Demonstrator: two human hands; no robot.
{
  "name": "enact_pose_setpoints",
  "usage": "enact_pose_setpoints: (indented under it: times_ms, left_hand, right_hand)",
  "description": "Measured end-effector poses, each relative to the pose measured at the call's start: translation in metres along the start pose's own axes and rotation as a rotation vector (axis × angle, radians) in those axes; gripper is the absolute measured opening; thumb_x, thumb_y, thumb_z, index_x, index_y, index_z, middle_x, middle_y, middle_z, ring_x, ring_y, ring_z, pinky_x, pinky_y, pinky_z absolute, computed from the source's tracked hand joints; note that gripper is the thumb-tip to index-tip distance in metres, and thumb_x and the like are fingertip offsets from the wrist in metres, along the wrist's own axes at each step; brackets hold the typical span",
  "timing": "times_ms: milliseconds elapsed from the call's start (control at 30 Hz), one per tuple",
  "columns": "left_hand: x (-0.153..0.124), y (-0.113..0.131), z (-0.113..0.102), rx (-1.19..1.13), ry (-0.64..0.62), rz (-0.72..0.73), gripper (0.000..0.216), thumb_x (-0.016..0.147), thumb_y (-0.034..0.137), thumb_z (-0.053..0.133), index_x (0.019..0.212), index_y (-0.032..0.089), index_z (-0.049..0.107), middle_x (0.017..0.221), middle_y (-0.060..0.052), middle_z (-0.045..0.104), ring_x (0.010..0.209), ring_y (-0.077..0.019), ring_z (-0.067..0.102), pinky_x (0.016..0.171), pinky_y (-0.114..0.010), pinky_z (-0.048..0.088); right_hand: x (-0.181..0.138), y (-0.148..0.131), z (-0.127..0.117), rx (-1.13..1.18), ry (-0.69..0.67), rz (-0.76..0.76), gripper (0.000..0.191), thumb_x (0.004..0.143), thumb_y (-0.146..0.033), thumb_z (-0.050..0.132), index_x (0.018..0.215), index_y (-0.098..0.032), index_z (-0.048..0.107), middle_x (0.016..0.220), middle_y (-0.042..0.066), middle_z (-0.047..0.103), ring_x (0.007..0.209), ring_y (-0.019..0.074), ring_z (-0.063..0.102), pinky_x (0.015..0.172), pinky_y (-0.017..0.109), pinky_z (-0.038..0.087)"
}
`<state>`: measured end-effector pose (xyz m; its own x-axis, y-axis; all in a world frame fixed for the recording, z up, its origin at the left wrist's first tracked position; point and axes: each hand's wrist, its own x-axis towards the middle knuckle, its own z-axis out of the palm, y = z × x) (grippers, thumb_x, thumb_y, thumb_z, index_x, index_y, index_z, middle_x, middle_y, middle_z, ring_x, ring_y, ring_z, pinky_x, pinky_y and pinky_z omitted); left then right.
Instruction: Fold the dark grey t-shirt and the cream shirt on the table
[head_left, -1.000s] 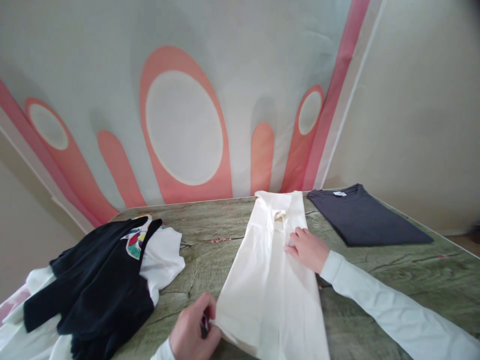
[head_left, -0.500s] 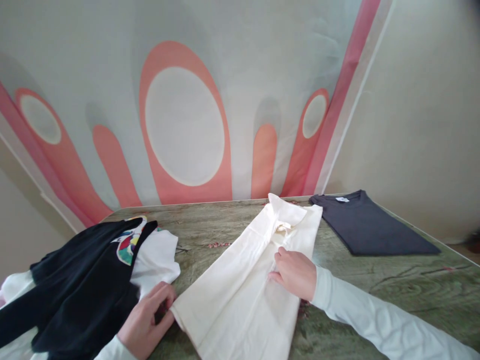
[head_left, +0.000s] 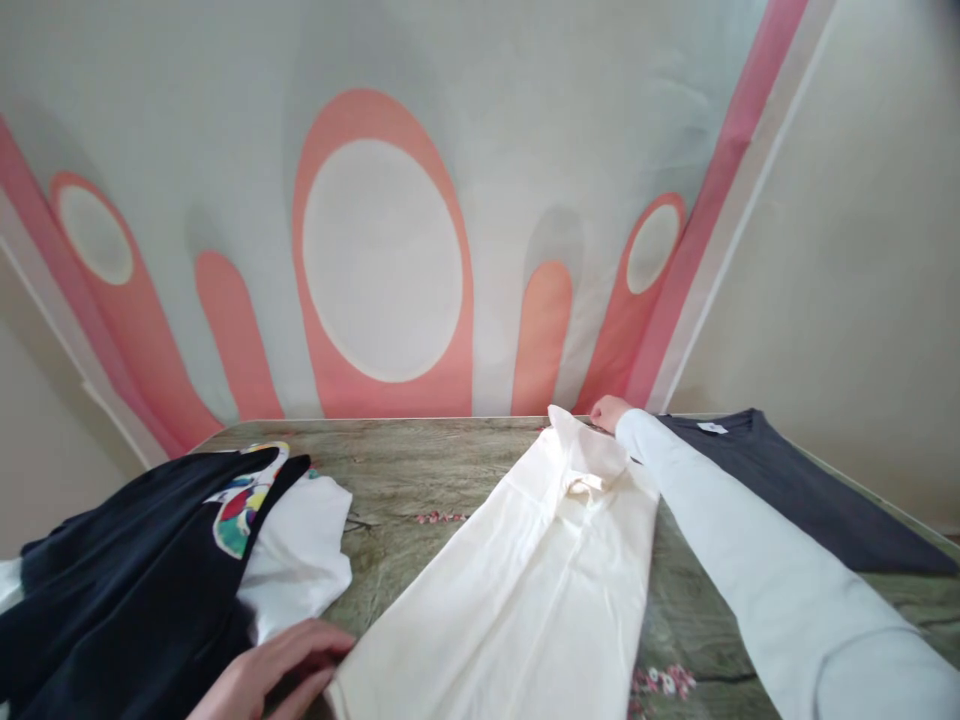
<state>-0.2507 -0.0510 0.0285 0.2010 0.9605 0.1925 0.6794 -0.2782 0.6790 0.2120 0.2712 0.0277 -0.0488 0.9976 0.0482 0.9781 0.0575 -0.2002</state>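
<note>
A cream-white shirt (head_left: pixel 510 590), its sides tucked into a long narrow shape, lies lengthwise on the table. Its collar (head_left: pixel 589 440) stands up a little at the far end, with a small opening below it. At the near left edge, my left hand (head_left: pixel 277 670) is closed with its fingertips pinching the cloth. My right hand (head_left: pixel 609 410) reaches to the far end, just beyond the collar. Its fingers are curled, and whether they grip the collar cloth is hard to see.
On the left lies a pile with a black garment (head_left: pixel 142 560) over a white one (head_left: pixel 300 550). A folded dark grey T-shirt (head_left: pixel 795 480) lies at the right, partly behind my right sleeve. The wood-patterned table (head_left: pixel 405 470) meets a decorated wall panel (head_left: pixel 382 260).
My right hand has moved from the middle of the cream-white shirt to its far end beyond the collar. The left hand stays at the near left edge. The view has shifted slightly.
</note>
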Motion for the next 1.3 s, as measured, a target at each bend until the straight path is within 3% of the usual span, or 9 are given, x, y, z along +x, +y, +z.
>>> enact_pose_setpoints:
  times_ms: [200,467,600,767,933,1133,1300]
  left_hand:
    - [0.000,0.016,-0.003,-0.052,-0.132,-0.010,0.023,0.078,0.032,0.049,0.090,0.020,0.064,0.080,-0.003,0.064,0.068,-0.0135,0.058,0.065,-0.022,0.047]
    - [0.000,0.017,-0.002,-0.034,-0.141,-0.064,0.024,0.078,0.032,0.047,0.085,0.017,0.064,0.075,-0.004,0.062,0.066,-0.0126,0.056,0.063,-0.023,0.045]
    - [-0.002,0.021,0.003,-0.007,-0.127,-0.042,0.020,0.074,0.028,0.048,0.081,0.016,0.063,0.072,-0.003,0.060,0.062,-0.0115,0.053,0.059,-0.022,0.043]
    - [-0.002,0.023,0.006,0.088,-0.120,-0.039,0.017,0.073,0.020,0.043,0.074,0.018,0.060,0.067,-0.001,0.057,0.059,-0.0109,0.051,0.056,-0.020,0.040]
    - [-0.004,0.016,0.007,0.117,-0.089,-0.038,0.014,0.073,0.023,0.041,0.068,0.019,0.054,0.063,0.001,0.055,0.057,-0.0104,0.050,0.054,-0.019,0.040]
    - [-0.011,0.012,0.010,0.141,-0.070,-0.077,0.013,0.072,0.024,0.040,0.065,0.019,0.049,0.057,0.003,0.054,0.051,-0.0092,0.048,0.050,-0.018,0.038]
    - [-0.011,0.006,0.003,0.178,0.019,-0.140,0.014,0.072,0.027,0.042,0.063,0.018,0.048,0.055,0.002,0.052,0.048,-0.0094,0.046,0.048,-0.018,0.037]
  right_hand:
    - [0.035,0.005,0.030,0.057,-0.044,-0.020,0.019,0.070,-0.015,0.056,0.083,-0.010,0.069,0.086,0.013,0.067,0.068,0.0136,0.059,0.060,0.022,0.037]
    - [0.056,0.010,0.061,0.092,-0.021,-0.026,0.031,0.077,-0.019,0.049,0.099,-0.003,0.064,0.103,0.024,0.060,0.078,0.0159,0.056,0.065,0.027,0.033]
    - [0.053,0.010,0.062,0.136,-0.024,-0.062,0.029,0.078,-0.022,0.050,0.095,-0.004,0.066,0.100,0.022,0.062,0.080,0.0178,0.056,0.065,0.027,0.035]
    - [0.050,0.002,0.060,0.221,0.009,-0.091,0.024,0.072,-0.021,0.057,0.091,-0.009,0.066,0.090,0.012,0.067,0.077,0.0159,0.059,0.066,0.023,0.040]
    - [0.048,-0.002,0.062,0.314,0.136,-0.012,0.020,0.070,-0.022,0.057,0.084,-0.011,0.066,0.082,0.009,0.067,0.070,0.0141,0.059,0.063,0.021,0.042]
    - [0.055,0.009,0.062,0.382,0.160,0.053,0.025,0.070,-0.030,0.057,0.083,-0.011,0.065,0.078,0.008,0.066,0.068,0.0139,0.058,0.058,0.021,0.042]
    - [0.062,0.014,0.063,0.373,0.206,0.205,0.023,0.068,-0.027,0.058,0.083,-0.013,0.066,0.077,0.007,0.066,0.064,0.0142,0.058,0.053,0.021,0.040]
